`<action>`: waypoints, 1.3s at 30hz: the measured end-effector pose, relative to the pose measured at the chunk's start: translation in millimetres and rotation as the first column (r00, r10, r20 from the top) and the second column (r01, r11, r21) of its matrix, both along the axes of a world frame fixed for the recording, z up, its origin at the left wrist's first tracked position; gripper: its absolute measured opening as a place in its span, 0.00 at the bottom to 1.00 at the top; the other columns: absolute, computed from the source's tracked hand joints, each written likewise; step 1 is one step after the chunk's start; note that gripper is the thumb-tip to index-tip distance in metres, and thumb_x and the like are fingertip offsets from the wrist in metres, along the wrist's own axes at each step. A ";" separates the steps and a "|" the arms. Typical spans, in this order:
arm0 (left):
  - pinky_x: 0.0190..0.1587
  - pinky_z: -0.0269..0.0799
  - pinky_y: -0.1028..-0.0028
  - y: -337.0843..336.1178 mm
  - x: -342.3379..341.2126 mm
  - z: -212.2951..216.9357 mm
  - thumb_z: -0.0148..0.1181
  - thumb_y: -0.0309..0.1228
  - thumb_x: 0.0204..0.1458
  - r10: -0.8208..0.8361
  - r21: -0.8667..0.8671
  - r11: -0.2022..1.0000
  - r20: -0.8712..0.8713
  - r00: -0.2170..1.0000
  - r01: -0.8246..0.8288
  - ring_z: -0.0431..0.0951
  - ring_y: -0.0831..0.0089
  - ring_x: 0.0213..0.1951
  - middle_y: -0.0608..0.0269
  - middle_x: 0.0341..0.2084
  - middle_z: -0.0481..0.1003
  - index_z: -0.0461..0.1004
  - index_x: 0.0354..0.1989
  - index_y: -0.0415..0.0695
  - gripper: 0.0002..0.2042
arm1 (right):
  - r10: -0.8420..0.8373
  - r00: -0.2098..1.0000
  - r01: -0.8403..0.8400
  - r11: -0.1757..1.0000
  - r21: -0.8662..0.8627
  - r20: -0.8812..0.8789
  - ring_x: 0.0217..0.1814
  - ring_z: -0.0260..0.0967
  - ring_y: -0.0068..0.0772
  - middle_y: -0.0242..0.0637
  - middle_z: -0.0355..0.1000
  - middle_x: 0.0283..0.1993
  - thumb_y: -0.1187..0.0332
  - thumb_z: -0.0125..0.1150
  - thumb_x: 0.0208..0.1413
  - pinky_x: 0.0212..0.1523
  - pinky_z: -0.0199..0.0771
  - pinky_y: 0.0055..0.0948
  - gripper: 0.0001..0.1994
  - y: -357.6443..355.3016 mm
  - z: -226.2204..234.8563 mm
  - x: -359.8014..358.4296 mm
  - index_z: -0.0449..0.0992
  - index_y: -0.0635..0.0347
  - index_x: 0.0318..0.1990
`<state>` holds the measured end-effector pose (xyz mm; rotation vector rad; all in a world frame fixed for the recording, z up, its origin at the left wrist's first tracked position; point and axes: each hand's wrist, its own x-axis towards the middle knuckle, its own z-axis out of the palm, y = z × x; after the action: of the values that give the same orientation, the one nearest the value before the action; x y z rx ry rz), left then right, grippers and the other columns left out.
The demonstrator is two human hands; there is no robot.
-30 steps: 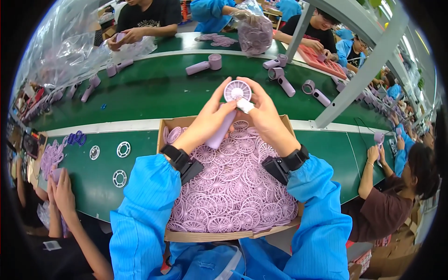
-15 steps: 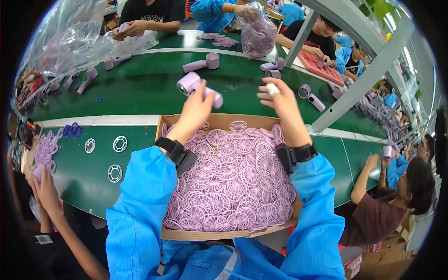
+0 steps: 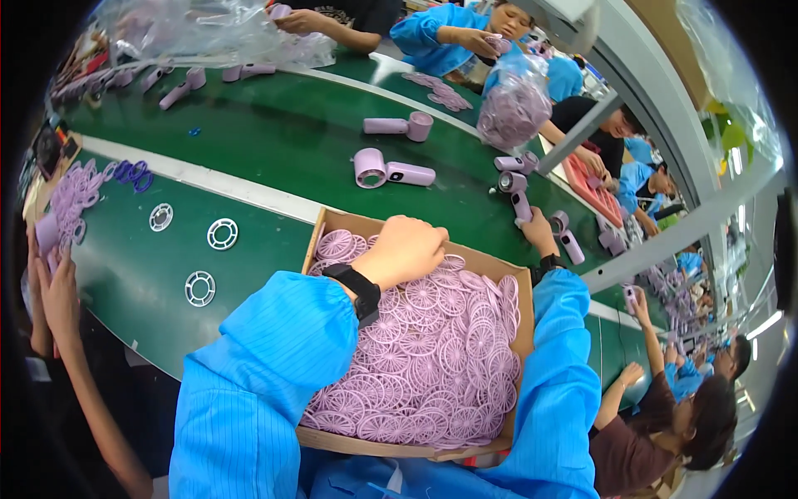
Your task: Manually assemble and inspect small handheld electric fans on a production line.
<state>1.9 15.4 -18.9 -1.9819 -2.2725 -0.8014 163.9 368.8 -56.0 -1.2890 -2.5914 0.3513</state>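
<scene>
Fan (image 3: pixel 391 170) now set down on the belt (image 3: pixel 274 141) beyond the box's (image 3: pixel 332 220) far edge, left hand (image 3: pixel 407 248) dropped back, curled knuckles-up over the grilles (image 3: pixel 432 349) at the far-left corner, right hand (image 3: pixel 539 230) out past the far-right corner, wrapped around a fan handle (image 3: pixel 522 206).

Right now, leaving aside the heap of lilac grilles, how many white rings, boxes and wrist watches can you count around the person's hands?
White rings: 3
Box: 1
Watches: 2
Total: 6
</scene>
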 end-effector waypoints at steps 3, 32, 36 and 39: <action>0.37 0.72 0.61 4.5 3.2 13.0 0.50 0.38 0.51 -0.029 -0.002 1.000 0.100 0.995 0.029 0.77 0.57 0.32 0.57 0.28 0.78 0.76 0.39 0.46 0.13 | -0.074 0.990 0.099 0.971 0.217 -0.120 0.34 0.74 0.39 0.49 0.74 0.40 0.63 0.57 0.51 0.36 0.74 0.34 0.26 21.3 -18.6 2.6 0.65 0.65 0.56; 0.25 0.76 0.74 -13.7 -8.2 55.8 0.61 0.26 0.48 -0.258 0.291 0.923 0.953 0.158 -0.252 0.76 0.72 0.30 0.60 0.35 0.73 0.43 0.66 0.53 0.39 | 0.813 0.579 -0.812 0.582 0.041 -0.071 0.38 0.71 0.47 0.46 0.72 0.41 0.72 0.59 0.48 0.40 0.72 0.40 0.18 -279.3 60.1 -20.3 0.70 0.59 0.49; 0.25 0.76 0.76 -11.7 -8.7 54.7 0.62 0.26 0.47 -0.355 0.402 0.880 0.911 0.209 -0.254 0.76 0.74 0.34 0.60 0.38 0.72 0.39 0.68 0.59 0.43 | 0.496 0.655 -0.687 0.705 -0.176 -0.569 0.38 0.72 0.36 0.40 0.73 0.40 0.74 0.57 0.51 0.36 0.73 0.31 0.16 -266.1 74.0 -23.3 0.69 0.58 0.49; 0.25 0.75 0.77 -10.4 -0.5 56.7 0.62 0.24 0.46 -0.425 0.479 0.857 0.866 0.265 -0.192 0.75 0.75 0.36 0.61 0.42 0.71 0.41 0.67 0.58 0.43 | 0.137 0.611 -0.634 0.675 -0.378 -0.779 0.38 0.72 0.29 0.36 0.73 0.39 0.75 0.56 0.52 0.35 0.73 0.26 0.15 -263.2 89.5 -19.6 0.69 0.58 0.49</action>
<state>1.4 5.0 37.8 -1.4666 -1.7098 -2.9651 144.3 105.6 33.5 -0.4213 -2.0569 1.5841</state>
